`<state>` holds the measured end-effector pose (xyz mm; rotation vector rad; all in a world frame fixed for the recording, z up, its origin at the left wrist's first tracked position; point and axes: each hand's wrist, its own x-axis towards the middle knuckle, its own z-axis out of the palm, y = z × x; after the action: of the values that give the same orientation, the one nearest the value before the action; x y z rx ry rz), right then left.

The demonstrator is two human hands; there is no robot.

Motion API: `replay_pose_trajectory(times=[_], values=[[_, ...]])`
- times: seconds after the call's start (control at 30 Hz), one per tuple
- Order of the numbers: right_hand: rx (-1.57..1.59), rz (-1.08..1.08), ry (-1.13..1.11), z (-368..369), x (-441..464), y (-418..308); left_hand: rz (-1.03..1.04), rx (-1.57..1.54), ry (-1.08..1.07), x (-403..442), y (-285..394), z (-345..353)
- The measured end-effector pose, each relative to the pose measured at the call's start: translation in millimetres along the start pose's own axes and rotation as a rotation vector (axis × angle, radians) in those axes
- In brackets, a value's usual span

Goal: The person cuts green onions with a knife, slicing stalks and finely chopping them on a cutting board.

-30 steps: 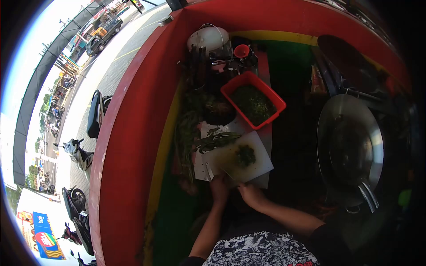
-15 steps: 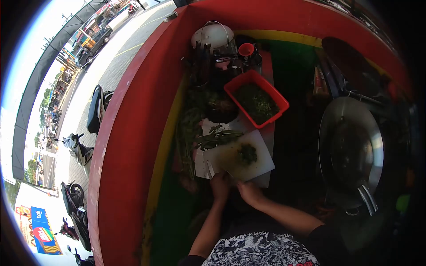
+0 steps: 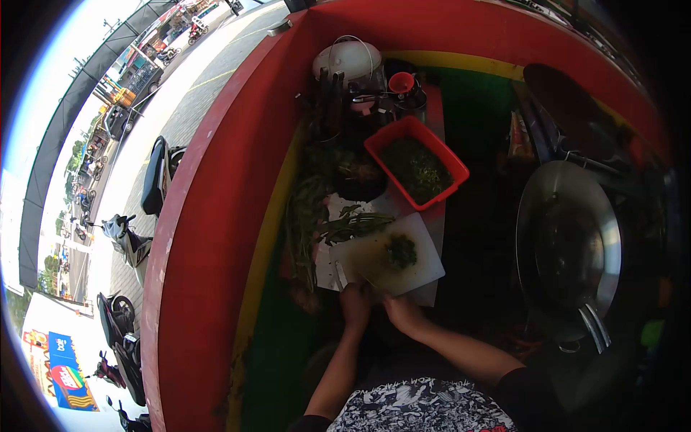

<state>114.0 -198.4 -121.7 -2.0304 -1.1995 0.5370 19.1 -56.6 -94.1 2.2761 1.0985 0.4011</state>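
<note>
My left hand (image 3: 355, 302) is closed near the close left corner of a white cutting board (image 3: 430, 258). A narrow pale blade, seemingly a knife (image 3: 340, 272), sticks up from its fingers. My right hand (image 3: 403, 314) is closed beside it, at the board's near edge; whatever its fingers grip is hidden. Chopped greens (image 3: 401, 251) lie in a small heap on the board, around a brownish wet stain. Long green stalks (image 3: 353, 226) rest just beyond, on a white sheet. Behind the board, a red plastic tub (image 3: 451, 189) contains more cut greens.
Leafy bunches (image 3: 306, 198) lie along the left wall. Farther back are a lidded white pot (image 3: 348, 59) and a red cup-like funnel (image 3: 400, 82). A large metal wok (image 3: 568, 252) stands to the right. A red low wall (image 3: 216, 216) separates the stall from parked motorbikes (image 3: 128, 241).
Both hands, the knife and the greens look nearly the same. The view has shifted very slightly, and vehicles on the street have moved.
</note>
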Motion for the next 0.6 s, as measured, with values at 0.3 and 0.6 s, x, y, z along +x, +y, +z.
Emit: replay_pose_trajectory(times=[0.3, 0.6], values=[[-0.025, 0.011, -0.029, -9, 14, -19, 0.005, -0.005, 0.017, 4, -3, 3], [-0.140, -0.043, -0.013, 7, 15, -3, -0.020, -0.024, 0.028, 1, 5, 1]])
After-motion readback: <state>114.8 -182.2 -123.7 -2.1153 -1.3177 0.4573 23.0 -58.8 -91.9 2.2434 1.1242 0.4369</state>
